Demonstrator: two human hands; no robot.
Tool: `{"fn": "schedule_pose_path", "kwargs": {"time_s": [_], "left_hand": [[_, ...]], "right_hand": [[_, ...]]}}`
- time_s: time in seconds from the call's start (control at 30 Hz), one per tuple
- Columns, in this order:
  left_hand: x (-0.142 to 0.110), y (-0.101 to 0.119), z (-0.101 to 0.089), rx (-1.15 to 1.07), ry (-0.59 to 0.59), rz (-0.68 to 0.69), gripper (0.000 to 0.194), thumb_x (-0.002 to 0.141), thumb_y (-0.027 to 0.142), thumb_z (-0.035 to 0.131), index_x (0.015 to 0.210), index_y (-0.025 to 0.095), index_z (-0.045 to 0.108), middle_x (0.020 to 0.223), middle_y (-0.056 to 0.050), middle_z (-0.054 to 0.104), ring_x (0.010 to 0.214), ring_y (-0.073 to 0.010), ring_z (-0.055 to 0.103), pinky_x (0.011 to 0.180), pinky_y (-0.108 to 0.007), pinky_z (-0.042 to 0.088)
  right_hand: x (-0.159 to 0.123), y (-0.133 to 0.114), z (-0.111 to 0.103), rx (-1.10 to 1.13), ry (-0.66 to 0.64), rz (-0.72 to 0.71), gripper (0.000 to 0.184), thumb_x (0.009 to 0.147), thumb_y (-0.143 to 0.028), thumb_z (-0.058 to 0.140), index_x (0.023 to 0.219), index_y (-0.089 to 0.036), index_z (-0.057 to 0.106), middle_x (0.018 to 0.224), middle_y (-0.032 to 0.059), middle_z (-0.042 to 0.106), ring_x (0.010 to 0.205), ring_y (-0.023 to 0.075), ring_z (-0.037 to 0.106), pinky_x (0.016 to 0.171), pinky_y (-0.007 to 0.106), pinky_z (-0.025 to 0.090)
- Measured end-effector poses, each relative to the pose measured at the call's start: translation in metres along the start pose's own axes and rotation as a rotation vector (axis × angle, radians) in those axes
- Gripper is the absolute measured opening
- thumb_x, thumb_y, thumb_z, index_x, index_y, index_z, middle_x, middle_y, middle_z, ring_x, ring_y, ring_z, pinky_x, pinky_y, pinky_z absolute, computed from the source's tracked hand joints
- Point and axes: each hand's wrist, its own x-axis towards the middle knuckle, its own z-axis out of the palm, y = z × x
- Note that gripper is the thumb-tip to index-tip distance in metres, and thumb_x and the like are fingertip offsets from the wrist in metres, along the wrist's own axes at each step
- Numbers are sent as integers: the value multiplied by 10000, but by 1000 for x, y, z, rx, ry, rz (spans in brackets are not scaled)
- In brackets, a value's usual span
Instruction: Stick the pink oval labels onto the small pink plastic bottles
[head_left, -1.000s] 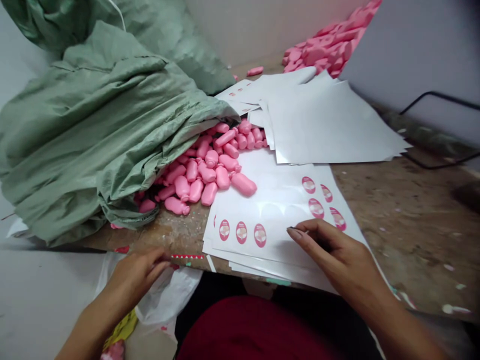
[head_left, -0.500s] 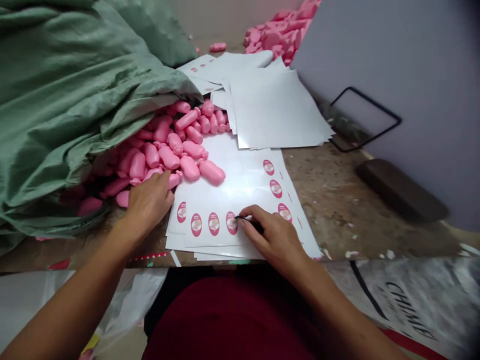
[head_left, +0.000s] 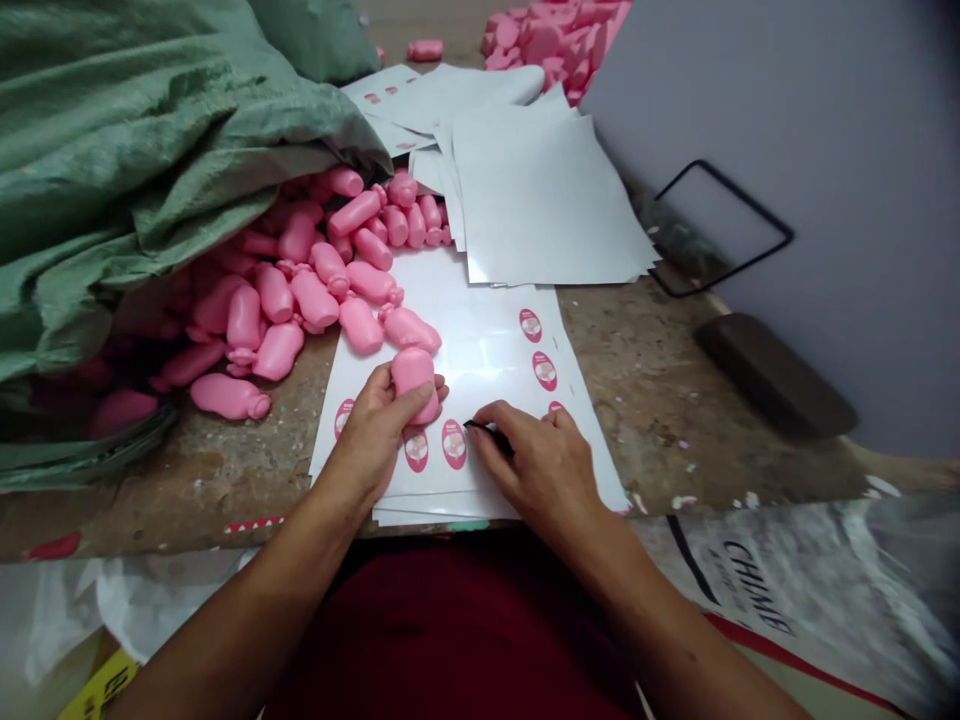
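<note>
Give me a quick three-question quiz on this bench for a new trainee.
1. Multiple choice: what is the left hand holding? A) a roll of tape B) a pink plastic bottle C) a pair of scissors
2. True or false: the white sheet of pink oval labels lies under the right hand.
3. Short answer: which hand grips the thin black tool?

Key: 1 B; 2 true; 3 right.

left hand (head_left: 373, 440) curled, right hand (head_left: 541, 470) seemingly pinched, both reaching forward
</note>
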Motion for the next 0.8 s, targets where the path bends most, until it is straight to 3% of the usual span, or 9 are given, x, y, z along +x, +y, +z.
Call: {"fn": "schedule_pose_path", "kwargs": {"time_s": [0.3,0.5,0.8], "left_hand": [[-1,1,2,25,-18,26,337,733,200,728,1041,147,603,999,-74,700,1006,-217,674,962,-382,491],[1,2,-1,8,-18,-9,313,763,238,733,1035,154,602,978,-76,692,1020,-228,668,977,-418,487],[2,0,-2,-5,-20,-7,283,791,291,725,1007,162,594,943,-75,696,1017,-231,666,977,-426,492]], "right_hand": [[2,-3,9,-46,65,-32,230,976,-285,495,864,-189,671,713,25,741,526,157,485,697,326,276],[7,2,3,73,-10,30,190,947,-338,524,890,-228,668,707,-5,736,547,160,530,691,305,304],[5,4,3,-41,16,-49,190,943,-302,512,856,-204,650,727,17,756,524,143,494,706,328,244]]}}
